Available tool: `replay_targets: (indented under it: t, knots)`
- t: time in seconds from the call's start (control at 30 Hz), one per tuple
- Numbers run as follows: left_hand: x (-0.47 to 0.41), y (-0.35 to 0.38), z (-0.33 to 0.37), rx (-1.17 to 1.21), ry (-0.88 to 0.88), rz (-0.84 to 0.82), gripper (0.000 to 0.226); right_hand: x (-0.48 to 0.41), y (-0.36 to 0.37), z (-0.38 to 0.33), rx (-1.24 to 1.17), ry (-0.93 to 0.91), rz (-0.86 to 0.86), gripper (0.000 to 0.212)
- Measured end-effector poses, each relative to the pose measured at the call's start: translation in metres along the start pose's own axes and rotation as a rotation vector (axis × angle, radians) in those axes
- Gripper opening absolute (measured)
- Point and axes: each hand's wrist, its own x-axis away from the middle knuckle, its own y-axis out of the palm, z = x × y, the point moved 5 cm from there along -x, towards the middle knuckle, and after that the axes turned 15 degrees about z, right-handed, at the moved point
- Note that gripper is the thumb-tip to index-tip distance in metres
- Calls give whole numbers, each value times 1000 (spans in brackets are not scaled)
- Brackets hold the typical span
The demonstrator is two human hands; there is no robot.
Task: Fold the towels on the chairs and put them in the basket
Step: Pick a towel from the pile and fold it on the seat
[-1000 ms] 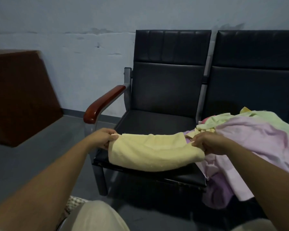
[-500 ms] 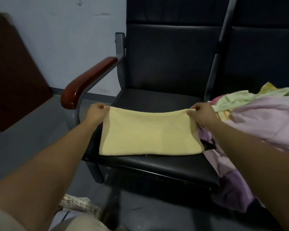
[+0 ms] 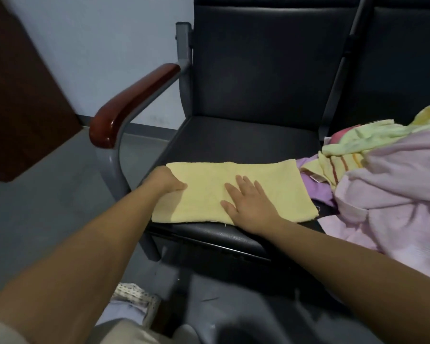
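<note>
- Black padded chair [image 3: 258, 70], left unit of a joined pair: the seat carries the work item on its near half. The far half of the seat is bare upholstery.
- Black second chair [image 3: 407, 58], immediately right of the first: the seat is mostly covered by loose laundry.
- Dark brown wooden panel [image 3: 18, 95], far left, standing on the grey floor [image 3: 47, 194] well apart from the chairs.
- Pile of unfolded towels [image 3: 395, 182] on the right chair, spilling over the seat's near edge. Pale pink cloth lies uppermost, green cloth behind it, and striped yellow and purple cloth at its left margin, reaching onto the left chair's seat.
- Yellow towel [image 3: 271, 180]: folded into a flat rectangle on the near part of the left chair's seat, long side running left to right. Its right end lies just beside the purple cloth of the pile.
- Red-brown wooden armrest [image 3: 134, 95] on a grey metal frame, at the left side of the left chair.
- Right hand [image 3: 248, 202]: laid flat, palm down, fingers straight and slightly spread, pressing on the near middle of the yellow towel.
- Left hand [image 3: 168, 181]: at the towel's left edge, thumb on top of the cloth, remaining fingers out of sight beneath the edge; it pinches that edge.
- Pale woven-pattern item [image 3: 134, 296] on the floor near the camera, partly hidden by the left forearm. Its identity cannot be told.
</note>
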Motion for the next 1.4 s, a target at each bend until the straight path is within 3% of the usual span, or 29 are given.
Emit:
replay_targets:
  t: [0.17, 0.33, 0.43, 0.53, 0.6, 0.67, 0.73, 0.87, 1.0, 1.17, 1.3, 1.4]
  knots:
    - [10, 2, -7, 133, -27, 15, 61, 11, -7, 1, 22, -11, -42, 62]
    - [28, -23, 13, 180, 170, 56, 44, 23, -16, -3, -60, 38, -92, 60]
    - [44, -39, 39, 121, 295, 102, 38, 21, -33, -6, -326, 163, -43, 53]
    - [66, -46, 70, 160, 344, 69, 30, 18, -52, 2, -767, 508, 152, 32]
    - [76, -41, 83, 436, 263, -60, 39, 19, -53, 5, -1110, 748, 133, 32]
    - [84, -32, 84, 681, 136, -141, 36, 25, -51, 4, -1251, 873, 61, 41]
    - [85, -22, 74, 648, 130, -82, 27, 30, -49, 6, -1182, 902, 26, 42]
    - [75, -7, 42, 413, 106, 42, 16, 30, -43, 8, -955, 793, 0, 25]
    - [74, 7, 29, 322, 60, 1, 25, 24, -52, 7, -918, 726, 53, 45]
    - [70, 22, 34, 261, 47, -10, 45, 28, -67, 18, -472, 383, 135, 66]
    - [73, 30, 41, 255, 31, -70, 45, 36, -50, 20, -129, 134, -23, 56]
    - [76, 31, 44, 282, 34, -120, 38, 43, -36, 14, -56, 95, -111, 52]
